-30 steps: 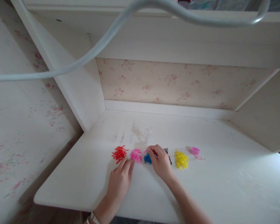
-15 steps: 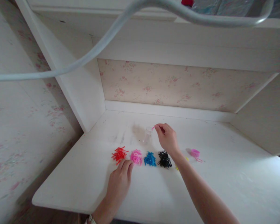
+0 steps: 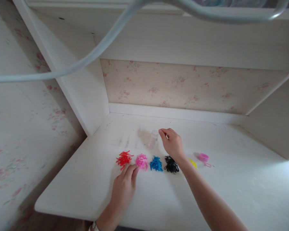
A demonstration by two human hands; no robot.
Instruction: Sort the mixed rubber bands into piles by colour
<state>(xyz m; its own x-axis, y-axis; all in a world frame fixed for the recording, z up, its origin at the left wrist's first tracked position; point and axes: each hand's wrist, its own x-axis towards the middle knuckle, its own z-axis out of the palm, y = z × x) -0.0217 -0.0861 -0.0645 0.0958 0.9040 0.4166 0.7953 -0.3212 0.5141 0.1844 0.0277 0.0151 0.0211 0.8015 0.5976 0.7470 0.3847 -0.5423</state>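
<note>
A clear, narrow vial (image 3: 153, 139) stands on the white desk. Beside its rim is my right hand (image 3: 172, 144), thumb and forefinger pinched together, with nothing showing between the tips. My left hand (image 3: 125, 184) rests at the near edge of a pile of pink rubber bands (image 3: 141, 161). Its fingers are closed together, and whatever they may hold is hidden. Left of the pink pile lie red rubber bands (image 3: 124, 159); to the right are blue rubber bands (image 3: 156, 163) and black rubber bands (image 3: 171, 165). Yellow rubber bands (image 3: 193, 163) are partly covered by my right forearm.
A pink ring-shaped item (image 3: 203, 157) with a loop lies right of my forearm. A pale cable (image 3: 86, 59) crosses the upper view in front of the shelf. A side panel (image 3: 74, 86) and a back ledge (image 3: 173, 113) bound the white desk (image 3: 86, 192).
The pink rubber band that stuck out from my right fingertips at the vial's rim no longer shows. My left hand has stayed by the pink pile. The view has shifted slightly.
</note>
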